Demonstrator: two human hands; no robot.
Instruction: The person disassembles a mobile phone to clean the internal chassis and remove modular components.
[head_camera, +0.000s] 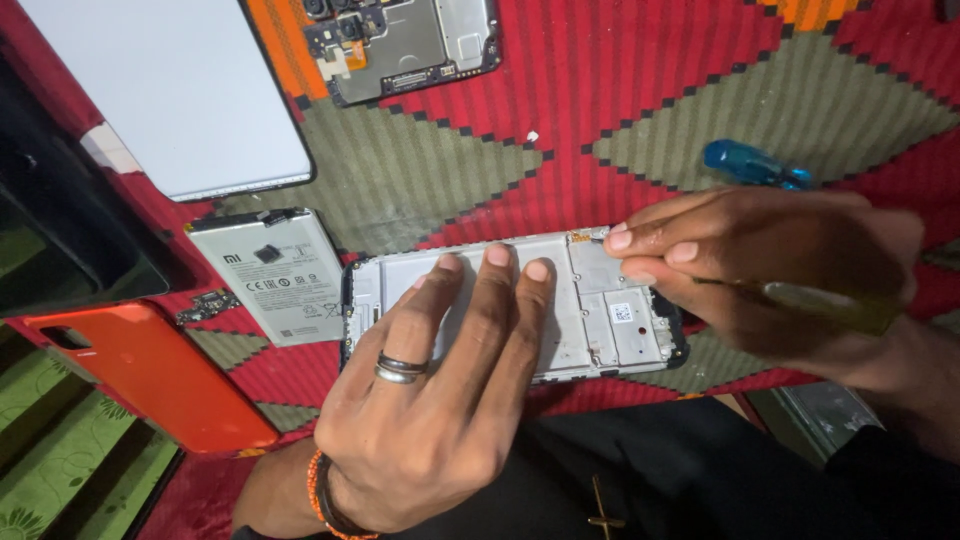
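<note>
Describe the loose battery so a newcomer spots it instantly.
Start at the opened phone frame under the left hand. Just left of it lies the battery, a flat grey-white slab with printed markings, between the orange case and white panel.

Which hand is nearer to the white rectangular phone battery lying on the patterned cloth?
Left. The left hand presses the opened phone frame just beside the white rectangular phone battery; the right hand works at the frame's far end.

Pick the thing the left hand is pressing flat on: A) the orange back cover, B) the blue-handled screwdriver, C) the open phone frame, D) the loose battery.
C: the left hand lies with its fingers spread on the open phone frame, while the battery and orange cover lie untouched to its left.
</note>
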